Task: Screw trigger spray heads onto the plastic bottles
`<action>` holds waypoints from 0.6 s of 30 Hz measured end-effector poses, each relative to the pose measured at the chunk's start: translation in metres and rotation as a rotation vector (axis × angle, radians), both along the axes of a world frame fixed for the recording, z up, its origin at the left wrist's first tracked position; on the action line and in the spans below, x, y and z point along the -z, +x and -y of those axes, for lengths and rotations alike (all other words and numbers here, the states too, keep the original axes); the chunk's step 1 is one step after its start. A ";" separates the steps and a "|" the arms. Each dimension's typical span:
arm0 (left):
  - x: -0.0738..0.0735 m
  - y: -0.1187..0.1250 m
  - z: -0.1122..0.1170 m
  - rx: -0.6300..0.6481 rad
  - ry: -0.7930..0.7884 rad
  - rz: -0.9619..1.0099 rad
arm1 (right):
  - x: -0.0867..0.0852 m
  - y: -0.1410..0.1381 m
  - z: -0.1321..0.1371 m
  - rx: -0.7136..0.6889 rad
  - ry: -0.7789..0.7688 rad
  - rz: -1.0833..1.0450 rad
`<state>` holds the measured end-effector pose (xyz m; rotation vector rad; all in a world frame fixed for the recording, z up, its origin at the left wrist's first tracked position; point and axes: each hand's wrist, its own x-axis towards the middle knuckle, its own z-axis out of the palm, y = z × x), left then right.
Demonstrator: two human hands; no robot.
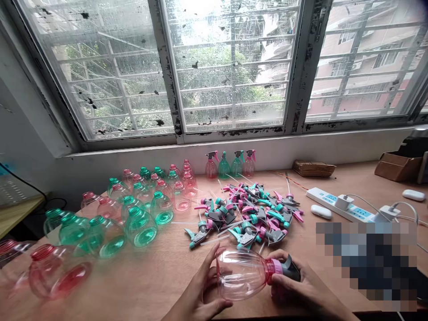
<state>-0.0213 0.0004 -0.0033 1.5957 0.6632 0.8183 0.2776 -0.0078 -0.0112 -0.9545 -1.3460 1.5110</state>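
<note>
A clear red bottle point(239, 274) is held sideways, gripped at both ends!
And it's above the front of the table point(143, 285) that the bottle is kept: its base is clasped between the fingers and thumb of the left hand point(199, 289), while the grey spray head point(290, 269), pink collar against the bottle's neck, is grasped by the right hand point(306, 281). Just behind, a heap of loose spray heads point(247, 216) is spread out; to the left, headless green and red bottles point(140, 225) are massed; by the wall, four bottles point(224, 168) are lined up, and a power strip point(329, 203) is seen right.
</note>
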 end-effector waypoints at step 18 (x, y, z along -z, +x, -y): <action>-0.008 -0.002 0.006 -0.056 -0.015 -0.099 | -0.004 0.001 0.003 -0.008 -0.074 -0.066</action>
